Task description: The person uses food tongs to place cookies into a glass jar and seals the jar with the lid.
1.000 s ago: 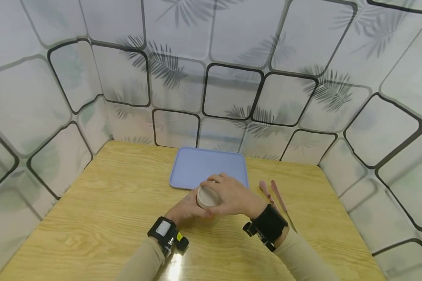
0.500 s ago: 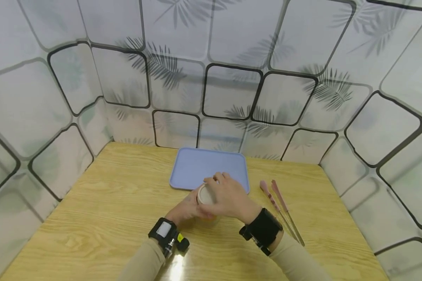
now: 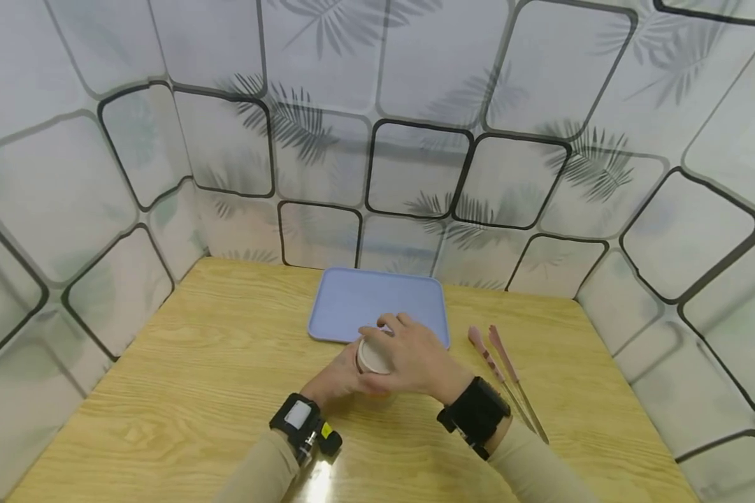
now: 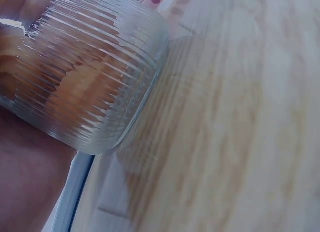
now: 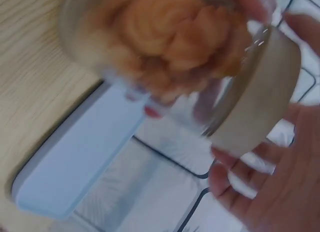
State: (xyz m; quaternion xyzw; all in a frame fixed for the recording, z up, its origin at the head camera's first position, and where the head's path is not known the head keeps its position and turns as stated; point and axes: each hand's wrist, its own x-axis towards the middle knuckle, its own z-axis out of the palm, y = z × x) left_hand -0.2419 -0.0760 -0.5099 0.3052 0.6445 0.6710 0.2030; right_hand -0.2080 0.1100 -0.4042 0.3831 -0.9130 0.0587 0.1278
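A clear ribbed glass jar [image 4: 100,77] is held up off the table, tilted, with orange-brown curled pieces [image 5: 175,32] inside, perhaps cookies. My left hand [image 3: 335,377] grips the jar's body from the left. On the jar's mouth sits a beige round lid [image 5: 262,94], and my right hand [image 3: 421,360] holds it by the rim with curled fingers and thumb. In the head view the hands hide most of the jar; the lid's pale top shows between them.
Behind the hands lies a blue rectangular tray [image 3: 377,300] on the wooden table [image 3: 226,335]. Tongs with pink tips and metal arms [image 3: 509,377] lie to the right, near my right wrist. A patterned curtain [image 3: 415,161] encloses the back and sides.
Compared with a second ago, my right wrist has turned and shifted slightly left, uncovering more of the tongs. Both hands keep hold of the jar and lid.
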